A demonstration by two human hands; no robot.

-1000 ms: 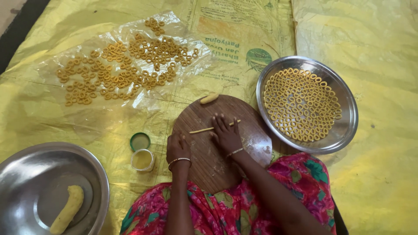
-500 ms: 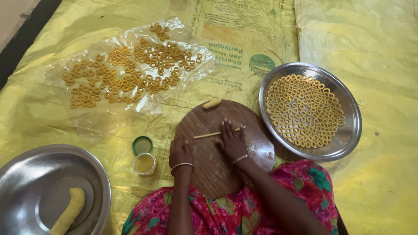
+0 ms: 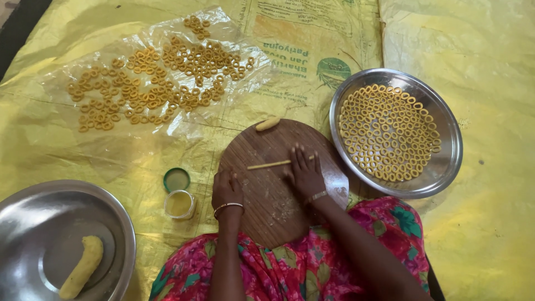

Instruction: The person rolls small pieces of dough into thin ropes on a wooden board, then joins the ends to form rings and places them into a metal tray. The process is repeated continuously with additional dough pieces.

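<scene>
Yellow plastic sheeting covers the floor, and on it sits a round wooden board in front of a person in a pink flowered dress. On that board lies a thin dough rope, its long axis running nearly side to side across the board, the right end slightly higher and tucked under the fingertips of the right hand. Compared with a second ago the rope looks longer and thinner, and that hand has slid a little toward the person's right, so the rolling seems well along and the strand close to its working thickness. The right hand's grip is not closed on anything; the fingers lie flat and spread, pressing down on the rope. The left hand rests on the board's near left edge, fingers loosely curled, holding nothing that I can see. A small dough lump waits at the board's far edge. To the right a steel plate is filled with neat dough rings; more rings dry on a clear plastic sheet at upper left. A steel bowl at lower left holds a dough log, and a small open jar stands beside its green lid
</scene>
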